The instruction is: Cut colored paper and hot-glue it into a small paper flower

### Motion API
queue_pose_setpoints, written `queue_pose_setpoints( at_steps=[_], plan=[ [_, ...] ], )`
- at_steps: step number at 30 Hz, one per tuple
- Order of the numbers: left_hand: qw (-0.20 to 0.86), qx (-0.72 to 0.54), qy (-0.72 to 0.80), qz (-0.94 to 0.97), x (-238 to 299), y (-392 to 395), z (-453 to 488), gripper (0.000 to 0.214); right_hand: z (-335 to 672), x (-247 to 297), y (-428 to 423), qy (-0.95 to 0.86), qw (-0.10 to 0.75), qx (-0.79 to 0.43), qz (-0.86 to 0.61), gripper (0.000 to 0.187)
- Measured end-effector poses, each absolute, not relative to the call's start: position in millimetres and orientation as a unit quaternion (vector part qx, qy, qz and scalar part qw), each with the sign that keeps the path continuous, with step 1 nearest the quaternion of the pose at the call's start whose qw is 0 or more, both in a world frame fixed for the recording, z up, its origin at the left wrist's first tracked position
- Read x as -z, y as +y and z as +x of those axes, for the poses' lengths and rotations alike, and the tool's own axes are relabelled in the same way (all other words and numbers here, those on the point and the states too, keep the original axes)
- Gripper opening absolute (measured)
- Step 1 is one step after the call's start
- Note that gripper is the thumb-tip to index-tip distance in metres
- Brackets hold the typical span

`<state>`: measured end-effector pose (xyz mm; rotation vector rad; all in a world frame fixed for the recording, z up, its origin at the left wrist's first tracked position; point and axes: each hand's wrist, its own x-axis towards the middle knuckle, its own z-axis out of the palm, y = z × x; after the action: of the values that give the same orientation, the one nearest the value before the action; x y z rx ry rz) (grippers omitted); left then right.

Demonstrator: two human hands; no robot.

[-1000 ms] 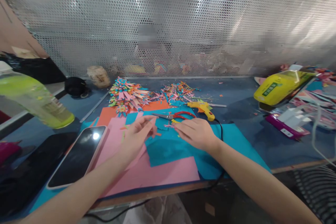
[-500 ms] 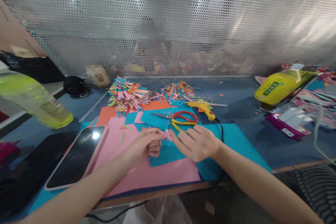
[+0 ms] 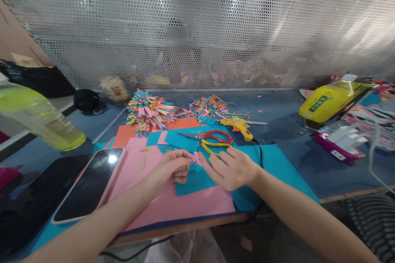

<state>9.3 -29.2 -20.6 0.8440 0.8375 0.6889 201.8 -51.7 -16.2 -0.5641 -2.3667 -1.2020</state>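
i see left hand (image 3: 168, 169) and right hand (image 3: 231, 168) pinching a pink scrap (image 3: 195, 158) — flowers (image 3: 150, 111) piled behind, sheets (image 3: 191, 203) left.

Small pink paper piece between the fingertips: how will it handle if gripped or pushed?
Probably floppy: the pink paper piece looks as thin as the flat sheets under it, and the left hand and right hand pinch it by fingertips alone. Likely light, so a push may slide or flip it. Likely creases or tears easily, judging by the cut scraps behind.
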Motion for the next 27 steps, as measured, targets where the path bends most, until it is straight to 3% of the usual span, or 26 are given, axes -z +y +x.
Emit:
queue_pose_setpoints(
  at_steps=[27],
  plan=[
    [0.771, -0.313, 0.384, 0.401, 25.6, -26.9, 9.1, 0.020, 202.1, 19.2, -53.0, -0.856, 0.184, 0.435, -0.209, 0.024]
  ],
)
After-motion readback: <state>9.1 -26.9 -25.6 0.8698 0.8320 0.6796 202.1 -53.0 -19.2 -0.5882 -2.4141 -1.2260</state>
